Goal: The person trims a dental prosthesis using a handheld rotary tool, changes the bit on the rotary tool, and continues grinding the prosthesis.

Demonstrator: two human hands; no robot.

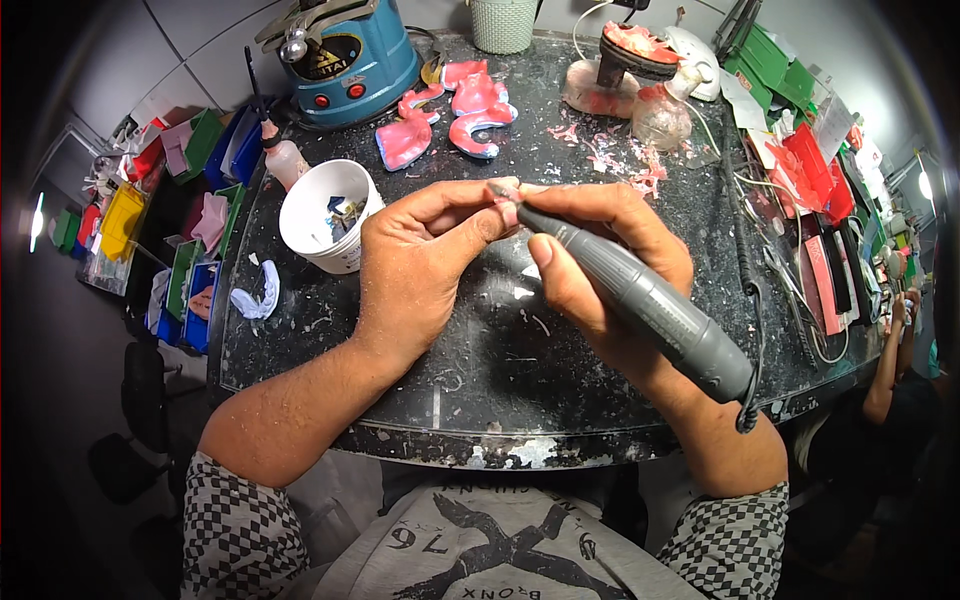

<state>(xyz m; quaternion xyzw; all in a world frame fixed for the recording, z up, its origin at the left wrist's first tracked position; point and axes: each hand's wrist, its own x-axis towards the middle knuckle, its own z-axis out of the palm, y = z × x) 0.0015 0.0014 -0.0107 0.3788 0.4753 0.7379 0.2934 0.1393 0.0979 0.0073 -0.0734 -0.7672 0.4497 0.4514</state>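
My left hand [408, 270] pinches a small pink piece [503, 205], mostly hidden by fingers, at the middle of the view. My right hand [600, 260] is closed round a grey rotary handpiece [650, 310], whose tip meets the piece at my left fingertips. A coiled cord runs from its back end at the right. Just left of my left hand is a white tub [310, 215] with small bits inside. A pale dental arch piece [258, 298] lies lower left of the tub.
A blue machine [360, 60], pink moulded pieces [405, 143] and a pink-stained apparatus [600, 90] stand along the back of the black bench [480, 370]. Coloured trays line both sides. At far right, a co-worker's arms [882, 375] are raised at a neighbouring bench.
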